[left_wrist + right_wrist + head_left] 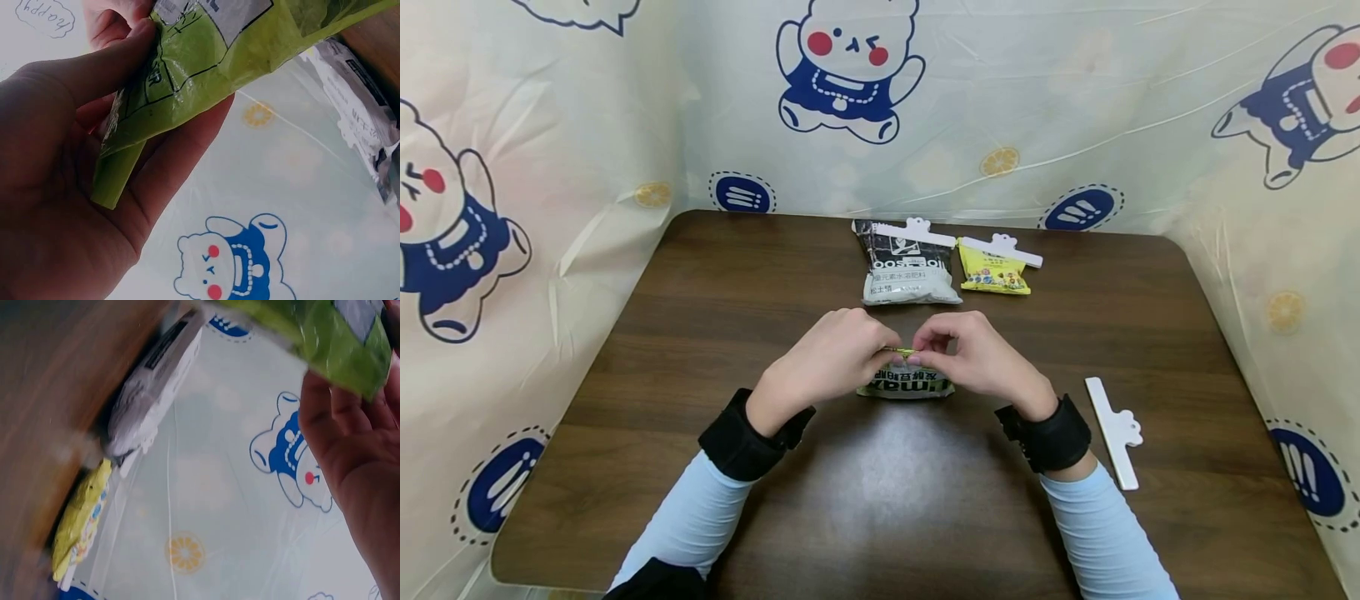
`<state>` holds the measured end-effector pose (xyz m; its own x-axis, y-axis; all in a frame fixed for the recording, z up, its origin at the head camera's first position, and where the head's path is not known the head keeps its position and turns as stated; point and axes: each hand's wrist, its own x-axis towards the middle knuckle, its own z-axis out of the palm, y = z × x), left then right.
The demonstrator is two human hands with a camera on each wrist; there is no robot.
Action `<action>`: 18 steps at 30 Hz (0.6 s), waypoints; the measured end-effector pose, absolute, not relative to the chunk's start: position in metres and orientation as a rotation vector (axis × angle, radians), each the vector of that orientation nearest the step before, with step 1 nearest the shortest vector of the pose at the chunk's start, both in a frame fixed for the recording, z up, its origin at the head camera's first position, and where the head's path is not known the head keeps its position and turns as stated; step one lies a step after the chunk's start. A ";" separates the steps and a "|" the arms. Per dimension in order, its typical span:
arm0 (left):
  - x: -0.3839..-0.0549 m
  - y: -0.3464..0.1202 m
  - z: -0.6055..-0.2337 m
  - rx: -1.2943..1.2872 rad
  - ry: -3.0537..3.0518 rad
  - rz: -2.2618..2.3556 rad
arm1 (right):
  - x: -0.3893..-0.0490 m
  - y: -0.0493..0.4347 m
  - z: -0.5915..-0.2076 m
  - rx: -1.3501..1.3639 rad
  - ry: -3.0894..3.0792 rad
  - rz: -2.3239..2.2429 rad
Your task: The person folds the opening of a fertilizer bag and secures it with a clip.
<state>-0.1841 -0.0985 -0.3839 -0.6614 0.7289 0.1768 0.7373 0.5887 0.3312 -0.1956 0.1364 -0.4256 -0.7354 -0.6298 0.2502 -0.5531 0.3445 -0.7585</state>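
A green plastic bag (907,387) with dark lettering stands near the middle of the table, between both hands. My left hand (831,354) pinches the left part of its top edge between thumb and fingers. On the other side, my right hand (981,358) pinches the same edge close to the left fingertips. The left wrist view shows the green bag (200,75) up close, a narrow flattened strip (119,181) of it sticking out by the palm. Part of the green bag (325,344) crosses the top of the right wrist view, where its held edge is mostly out of frame.
A white sealing clip (1112,433) lies on the table right of the right forearm. Behind the hands sit a black-and-grey bag (910,282) and a small yellow bag (994,273), each with a white clip across its top. A printed curtain (955,108) surrounds the table.
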 end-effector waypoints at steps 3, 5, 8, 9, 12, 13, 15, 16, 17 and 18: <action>-0.185 -0.098 -0.384 -1.282 -2.777 -0.583 | -0.197 0.142 -0.422 -1.066 2.496 -1.296; -0.185 -0.098 -0.384 -1.281 -2.777 -0.578 | -0.198 0.147 -0.420 -1.035 2.490 -1.250; -0.185 -0.098 -0.384 -1.282 -2.779 -0.573 | -0.200 0.154 -0.418 -0.989 2.489 -1.190; -0.185 -0.098 -0.384 -1.282 -2.779 -0.575 | -0.200 0.155 -0.418 -0.979 2.490 -1.175; -0.185 -0.098 -0.385 -1.280 -2.778 -0.577 | -0.202 0.158 -0.419 -0.973 2.492 -1.156; -0.185 -0.099 -0.385 -1.278 -2.779 -0.574 | -0.202 0.158 -0.419 -0.974 2.493 -1.159; -0.185 -0.099 -0.385 -1.276 -2.782 -0.571 | -0.203 0.158 -0.420 -0.979 2.500 -1.164; -0.185 -0.099 -0.385 -1.275 -2.784 -0.567 | -0.203 0.158 -0.421 -0.978 2.504 -1.168; -0.185 -0.099 -0.385 -1.273 -2.786 -0.565 | -0.203 0.157 -0.421 -0.975 2.509 -1.170; -0.185 -0.099 -0.385 -1.271 -2.789 -0.560 | -0.203 0.157 -0.421 -0.972 2.515 -1.170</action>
